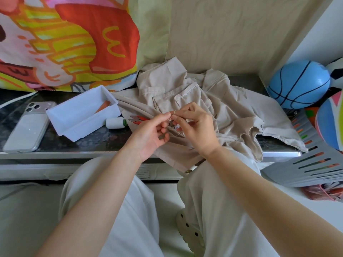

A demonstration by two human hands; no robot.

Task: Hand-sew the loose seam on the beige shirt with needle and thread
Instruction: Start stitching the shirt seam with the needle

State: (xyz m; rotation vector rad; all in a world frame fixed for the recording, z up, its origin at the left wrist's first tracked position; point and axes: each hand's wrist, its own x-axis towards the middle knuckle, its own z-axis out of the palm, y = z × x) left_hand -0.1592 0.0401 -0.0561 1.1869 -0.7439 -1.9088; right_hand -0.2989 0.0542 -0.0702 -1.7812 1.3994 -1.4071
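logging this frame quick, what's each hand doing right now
Left hand: pinching the thread.
Right hand: pinching the same thread, over the beige shirt.

The needle cannot be made out where the fingertips (165,115) pinch the thread (170,118). The left hand (150,134) hides part of the orange snips (138,119). Far right, the edge cuts a black-and-white ball (336,71).

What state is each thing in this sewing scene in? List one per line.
beige shirt, crumpled
left hand, pinches thread
right hand, pinches thread
thread spool, lying on its side
thread snips, lying on shirt
phone, face down
white tray, uncovered
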